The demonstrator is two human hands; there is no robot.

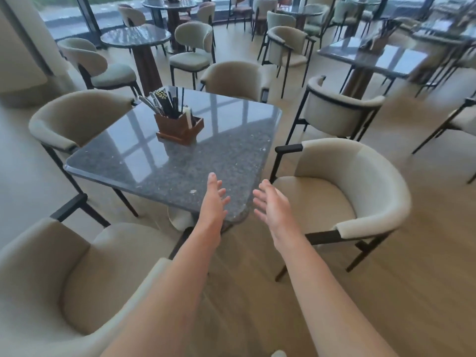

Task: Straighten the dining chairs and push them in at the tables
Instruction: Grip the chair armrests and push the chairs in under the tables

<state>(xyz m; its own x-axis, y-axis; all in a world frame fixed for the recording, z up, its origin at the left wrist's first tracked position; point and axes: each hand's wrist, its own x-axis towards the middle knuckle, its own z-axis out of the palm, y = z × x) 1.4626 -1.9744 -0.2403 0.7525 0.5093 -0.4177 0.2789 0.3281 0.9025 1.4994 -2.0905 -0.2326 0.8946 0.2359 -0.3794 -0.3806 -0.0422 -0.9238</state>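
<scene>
The beige chair (342, 191) at right stands just beside the near corner of the grey stone table (180, 153), angled and not tucked under it. Both bare arms reach forward over that corner. The left hand (212, 199) and right hand (270, 202) are spread, fingers loose, holding nothing, palms turned toward each other. Another chair (64, 274) at lower left is cut off by the frame edge. Far tables blur.

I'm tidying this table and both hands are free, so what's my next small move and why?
Probably take the right hand to the chair on the right and push it in: its seat sits clear of the granite table, angled away.
</scene>
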